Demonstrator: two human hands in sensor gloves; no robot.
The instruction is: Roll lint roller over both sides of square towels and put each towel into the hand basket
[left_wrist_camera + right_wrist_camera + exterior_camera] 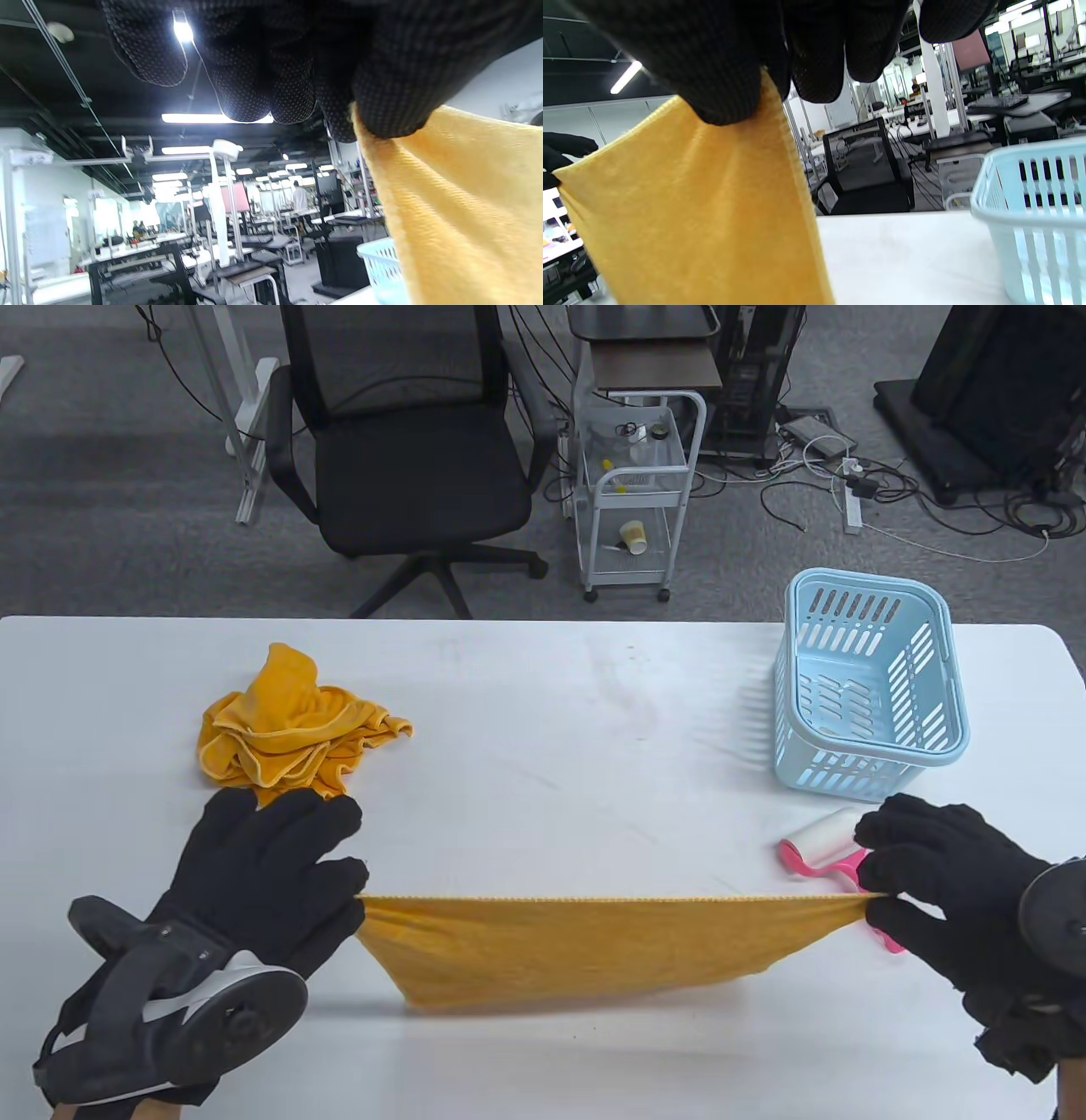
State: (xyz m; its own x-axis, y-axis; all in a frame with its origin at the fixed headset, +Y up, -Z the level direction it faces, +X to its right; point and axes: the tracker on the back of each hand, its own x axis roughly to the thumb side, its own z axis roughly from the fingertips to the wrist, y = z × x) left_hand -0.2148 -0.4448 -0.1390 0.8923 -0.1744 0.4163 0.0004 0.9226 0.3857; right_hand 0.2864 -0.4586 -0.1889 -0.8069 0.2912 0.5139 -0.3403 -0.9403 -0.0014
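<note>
A yellow square towel (594,946) hangs stretched above the table between both hands. My left hand (280,874) pinches its left top corner; my right hand (925,874) pinches its right top corner. The same towel (466,203) fills the right of the left wrist view, pinched under the gloved fingers (382,97). In the right wrist view the towel (691,203) hangs from my thumb and fingers (729,76). A pink-handled lint roller (819,844) lies on the table just behind my right hand. The light blue hand basket (870,683) stands at the right, with nothing in it.
A crumpled heap of more yellow towels (288,721) lies at the left of the white table (551,712), just beyond my left hand. An office chair (399,458) and a small white cart (632,500) stand behind the table's far edge.
</note>
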